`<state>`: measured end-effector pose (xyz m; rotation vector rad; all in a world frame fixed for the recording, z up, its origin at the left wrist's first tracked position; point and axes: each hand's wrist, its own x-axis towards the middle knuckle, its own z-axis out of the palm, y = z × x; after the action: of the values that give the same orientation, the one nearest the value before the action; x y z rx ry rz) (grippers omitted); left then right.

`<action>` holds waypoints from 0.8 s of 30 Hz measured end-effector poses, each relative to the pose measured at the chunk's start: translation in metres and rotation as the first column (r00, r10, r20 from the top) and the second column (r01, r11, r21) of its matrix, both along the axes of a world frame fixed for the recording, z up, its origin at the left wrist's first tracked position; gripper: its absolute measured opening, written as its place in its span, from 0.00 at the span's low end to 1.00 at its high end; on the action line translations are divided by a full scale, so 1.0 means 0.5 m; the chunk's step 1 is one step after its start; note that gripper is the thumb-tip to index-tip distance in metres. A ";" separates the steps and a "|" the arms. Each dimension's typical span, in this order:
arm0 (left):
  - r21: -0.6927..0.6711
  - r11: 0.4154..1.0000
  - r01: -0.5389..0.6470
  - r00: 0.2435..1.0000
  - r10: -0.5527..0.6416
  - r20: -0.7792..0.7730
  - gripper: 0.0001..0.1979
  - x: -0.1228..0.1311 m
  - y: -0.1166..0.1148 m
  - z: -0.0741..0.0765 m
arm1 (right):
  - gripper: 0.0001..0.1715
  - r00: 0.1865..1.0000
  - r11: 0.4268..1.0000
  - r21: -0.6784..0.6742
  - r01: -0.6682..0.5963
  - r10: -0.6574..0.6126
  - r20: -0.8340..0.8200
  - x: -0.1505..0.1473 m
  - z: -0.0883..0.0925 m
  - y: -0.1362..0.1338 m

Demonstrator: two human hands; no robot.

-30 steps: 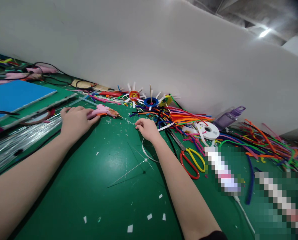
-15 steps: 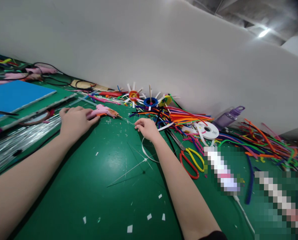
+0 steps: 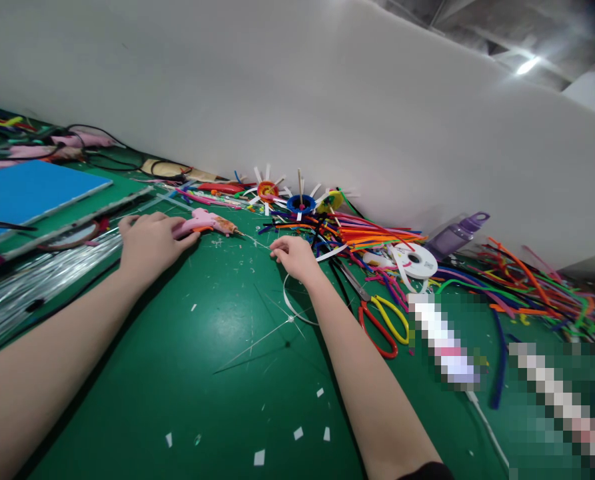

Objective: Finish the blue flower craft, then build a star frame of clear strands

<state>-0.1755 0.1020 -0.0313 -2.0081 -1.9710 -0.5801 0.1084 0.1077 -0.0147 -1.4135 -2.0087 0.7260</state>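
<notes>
My left hand (image 3: 152, 243) is closed round the handle of a pink glue gun (image 3: 208, 221), whose stained nozzle points right. My right hand (image 3: 294, 257) pinches the end of a thin clear strand (image 3: 257, 242) that reaches to the nozzle tip; whether it is a stick or a string of glue I cannot tell. Below my right wrist stands a spoked frame of thin clear rods (image 3: 254, 345) with a white blob at its centre. A curved white strip (image 3: 288, 300) runs behind my right forearm, which hides part of it.
Red-and-yellow scissors (image 3: 377, 327) and a white ribbon roll (image 3: 414, 261) lie right of my forearm. Pipe cleaners (image 3: 377, 233) and a purple bottle (image 3: 460, 235) line the wall. A blue board (image 3: 37, 193) and silvery strips (image 3: 52, 277) lie left. White paper scraps (image 3: 260, 457) dot the green table (image 3: 142, 387).
My right hand has shifted very slightly to the right, away from the nozzle. My left hand and the glue gun stay in place.
</notes>
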 end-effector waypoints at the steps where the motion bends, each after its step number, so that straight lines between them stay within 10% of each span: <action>1: 0.004 1.000 0.003 1.000 -0.003 0.003 0.23 0.000 0.000 0.000 | 0.11 1.000 1.000 0.001 0.001 -0.001 -0.004 0.000 0.001 -0.001; 17: 0.007 1.000 -0.026 1.000 0.026 -0.003 0.24 0.008 -0.009 0.004 | 0.09 0.985 1.000 -0.024 0.006 -0.010 -0.171 0.004 0.023 -0.001; 24: 0.012 1.000 -0.023 0.999 0.023 -0.023 0.25 0.008 -0.014 0.003 | 0.06 0.897 0.996 0.046 0.079 -0.051 -0.440 0.012 0.099 -0.021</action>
<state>-0.1715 0.0950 -0.0300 -1.9734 -1.9697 -0.5592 0.1143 0.0971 0.0346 -1.1496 -1.6103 0.8571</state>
